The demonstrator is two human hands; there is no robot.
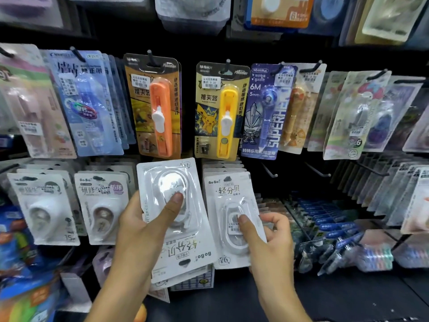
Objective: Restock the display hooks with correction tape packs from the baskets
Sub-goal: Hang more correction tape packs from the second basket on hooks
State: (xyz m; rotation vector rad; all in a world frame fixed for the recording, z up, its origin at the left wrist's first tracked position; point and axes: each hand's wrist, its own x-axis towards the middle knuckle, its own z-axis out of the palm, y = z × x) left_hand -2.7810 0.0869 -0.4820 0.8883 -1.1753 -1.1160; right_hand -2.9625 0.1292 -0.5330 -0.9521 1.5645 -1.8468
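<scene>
The big black display wall (278, 54) is full of packs on hooks, and the row in the middle has white tape packs hanging side by side. The left hand (141, 219) holds a small stack of white correction tape packs (176, 205), thumb pressed on the front one, and that pack is upside down, so its hang hole is at the bottom. The right hand (269, 231) pinches the hanging pack (234, 219) at the front of the white row, thumb on its bubble. I think the next move is to turn the top pack the right way up, find the hook's tip, and slide the hole on straight. Two bare hooks (269, 170) wait just to the right
</scene>
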